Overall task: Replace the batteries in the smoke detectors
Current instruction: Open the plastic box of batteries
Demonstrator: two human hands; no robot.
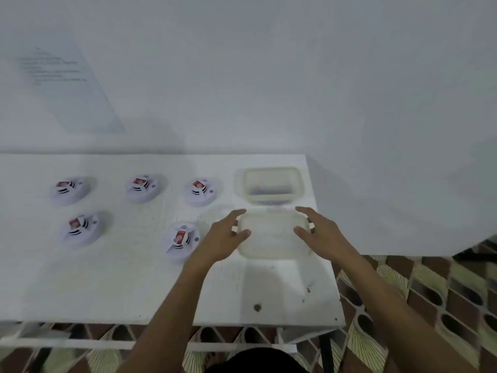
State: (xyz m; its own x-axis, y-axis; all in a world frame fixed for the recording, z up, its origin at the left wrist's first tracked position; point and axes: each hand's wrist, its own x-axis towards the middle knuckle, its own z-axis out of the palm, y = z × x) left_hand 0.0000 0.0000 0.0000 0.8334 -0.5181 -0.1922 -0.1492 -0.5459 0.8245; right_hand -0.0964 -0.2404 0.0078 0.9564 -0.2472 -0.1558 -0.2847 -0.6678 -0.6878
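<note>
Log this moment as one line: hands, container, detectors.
left hand: open, left of near container | right hand: open, right of it | contact: unclear | smoke detectors: five, on table

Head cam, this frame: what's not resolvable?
Head view only:
- Printed paper sheet on the wall: text blurred, unreadable.
- Far translucent rectangular plastic tub: cloudy wall hides contents; purplish smear only.
- Near translucent plastic tub or lid: motion blur; whether left hand and right hand grip it is unclear.
- Red blocks on white round smoke detectors: battery or label, too small to tell.
</note>
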